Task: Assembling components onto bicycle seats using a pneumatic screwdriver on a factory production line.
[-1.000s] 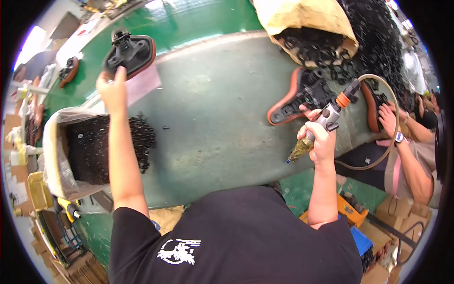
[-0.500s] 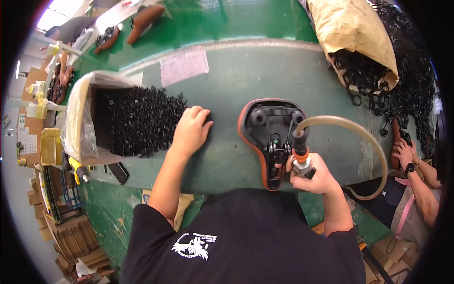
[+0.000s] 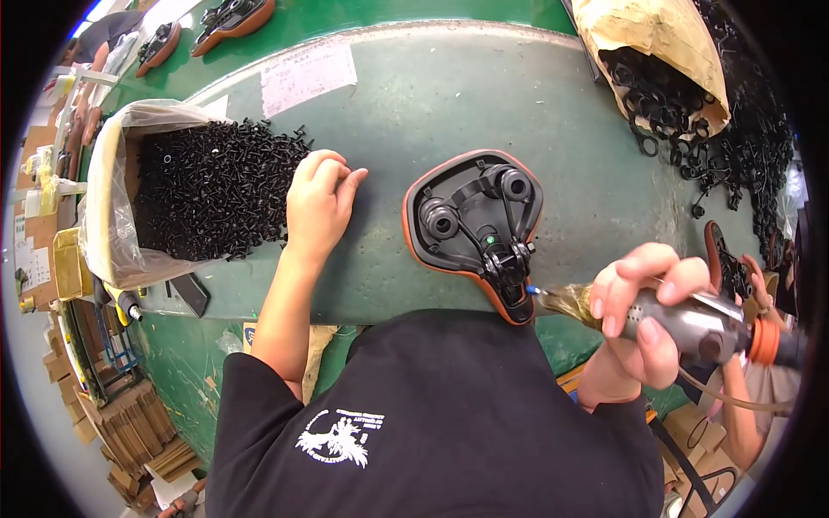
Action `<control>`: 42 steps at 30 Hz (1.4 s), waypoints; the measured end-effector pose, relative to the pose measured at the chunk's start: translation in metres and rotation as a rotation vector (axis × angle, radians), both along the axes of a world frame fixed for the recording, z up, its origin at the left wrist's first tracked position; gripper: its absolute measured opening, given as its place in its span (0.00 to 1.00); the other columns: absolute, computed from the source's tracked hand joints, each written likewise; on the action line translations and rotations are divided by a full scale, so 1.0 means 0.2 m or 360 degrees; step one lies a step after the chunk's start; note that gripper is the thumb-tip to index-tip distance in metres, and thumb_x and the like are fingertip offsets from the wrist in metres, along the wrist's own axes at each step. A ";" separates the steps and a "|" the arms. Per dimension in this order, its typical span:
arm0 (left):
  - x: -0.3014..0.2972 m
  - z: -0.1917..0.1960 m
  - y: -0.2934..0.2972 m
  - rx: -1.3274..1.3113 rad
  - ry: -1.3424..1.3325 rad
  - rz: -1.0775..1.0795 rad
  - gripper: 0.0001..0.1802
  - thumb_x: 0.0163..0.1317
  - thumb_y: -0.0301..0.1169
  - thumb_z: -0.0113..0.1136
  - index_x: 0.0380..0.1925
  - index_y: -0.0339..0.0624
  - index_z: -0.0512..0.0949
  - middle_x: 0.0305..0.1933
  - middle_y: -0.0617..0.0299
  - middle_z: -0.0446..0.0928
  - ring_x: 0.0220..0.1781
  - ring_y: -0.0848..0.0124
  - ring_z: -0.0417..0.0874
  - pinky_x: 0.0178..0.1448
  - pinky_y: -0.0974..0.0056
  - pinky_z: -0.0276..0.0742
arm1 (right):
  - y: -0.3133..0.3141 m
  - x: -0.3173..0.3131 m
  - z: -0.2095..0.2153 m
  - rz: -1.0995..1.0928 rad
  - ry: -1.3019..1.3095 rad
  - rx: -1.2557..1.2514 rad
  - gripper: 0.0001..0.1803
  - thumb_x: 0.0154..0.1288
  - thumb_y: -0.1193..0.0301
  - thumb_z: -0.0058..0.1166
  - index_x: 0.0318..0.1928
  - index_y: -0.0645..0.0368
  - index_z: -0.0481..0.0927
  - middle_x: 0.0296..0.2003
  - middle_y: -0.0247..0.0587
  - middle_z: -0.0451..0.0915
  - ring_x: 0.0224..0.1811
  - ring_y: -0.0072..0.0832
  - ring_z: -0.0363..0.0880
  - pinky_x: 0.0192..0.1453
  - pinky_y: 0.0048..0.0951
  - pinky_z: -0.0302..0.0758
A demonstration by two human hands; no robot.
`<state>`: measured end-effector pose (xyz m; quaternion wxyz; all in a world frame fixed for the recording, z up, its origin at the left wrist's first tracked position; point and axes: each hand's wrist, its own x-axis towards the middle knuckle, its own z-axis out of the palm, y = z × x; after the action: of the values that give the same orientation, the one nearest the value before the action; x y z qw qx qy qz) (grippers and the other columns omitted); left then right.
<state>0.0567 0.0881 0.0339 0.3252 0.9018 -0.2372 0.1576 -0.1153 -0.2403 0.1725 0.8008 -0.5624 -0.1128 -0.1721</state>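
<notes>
A bicycle saddle [image 3: 473, 186] lies upside down on the bench before me, black underneath with a brown edge, two round dampers and a clamp at its narrow end. My right hand [image 3: 643, 315] grips a silver air screwdriver [image 3: 691, 328] with an orange ring, held sideways to the right of the saddle. Its blue-tipped bit [image 3: 533, 291] points left, close to the saddle's narrow end. My left hand [image 3: 318, 203] is beside a heap of small black screws [image 3: 211, 186] spilling from a plastic-lined box [image 3: 110, 207]. Its fingers are curled together; anything inside them is hidden.
Far right, a paper sack [image 3: 661, 34] spills black ring-shaped parts [image 3: 665, 95]. A co-worker's hand [image 3: 758, 285] is near another saddle. A paper sheet [image 3: 308, 76], a phone [image 3: 190, 293], a yellow-black driver [image 3: 125, 302] and more saddles [image 3: 233, 24] lie around.
My right hand has lifted the air screwdriver off the saddle's clamp and swung it right, from upright to sideways. The saddle has turned slightly. My left hand stays beside the screws.
</notes>
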 end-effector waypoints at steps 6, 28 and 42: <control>-0.39 0.24 -0.15 -0.1787 0.1435 -0.0418 0.03 0.75 0.21 0.65 0.42 0.35 0.79 0.42 0.55 0.86 0.35 0.70 0.85 0.39 0.65 0.83 | 0.12 0.14 0.00 0.0247 -0.0523 0.0086 0.23 0.73 0.67 0.66 0.60 0.54 0.69 0.45 0.39 0.79 0.30 0.26 0.86 0.38 0.32 0.84; -0.49 0.24 -0.37 -0.0936 0.0319 -0.1037 0.26 0.64 0.36 0.79 0.55 0.29 0.85 0.49 0.51 0.88 0.50 0.52 0.87 0.61 0.51 0.81 | 0.08 0.13 -0.02 0.0461 -0.0647 0.0018 0.19 0.71 0.75 0.65 0.55 0.56 0.69 0.43 0.48 0.82 0.31 0.32 0.86 0.37 0.38 0.87; -0.42 -0.09 -0.45 -0.0640 -0.0010 -0.0012 0.29 0.45 0.23 0.76 0.51 0.37 0.81 0.52 0.46 0.85 0.53 0.47 0.88 0.56 0.51 0.87 | 0.24 0.27 -0.11 0.0405 -0.0415 -0.0380 0.20 0.72 0.82 0.54 0.60 0.54 0.68 0.50 0.52 0.77 0.39 0.34 0.81 0.53 0.48 0.82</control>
<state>-0.0274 -0.0013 0.0165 0.4985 0.8174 -0.2052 0.2033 -0.0607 -0.1931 0.1511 0.7224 -0.6074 -0.3052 -0.1264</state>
